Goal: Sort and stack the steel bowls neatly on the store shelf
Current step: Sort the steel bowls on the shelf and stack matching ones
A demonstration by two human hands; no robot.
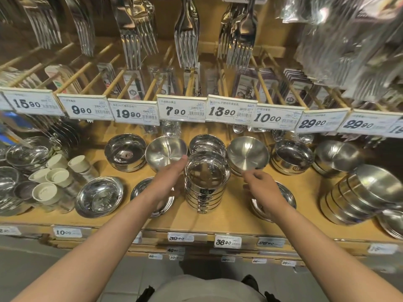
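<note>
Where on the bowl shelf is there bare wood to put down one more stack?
Bare wood shows on the shelf between the flat dish under the right hand and the tilted stack at the right. A narrower strip lies along the front edge before the tall stack. The left end is crowded with white cups.
</note>
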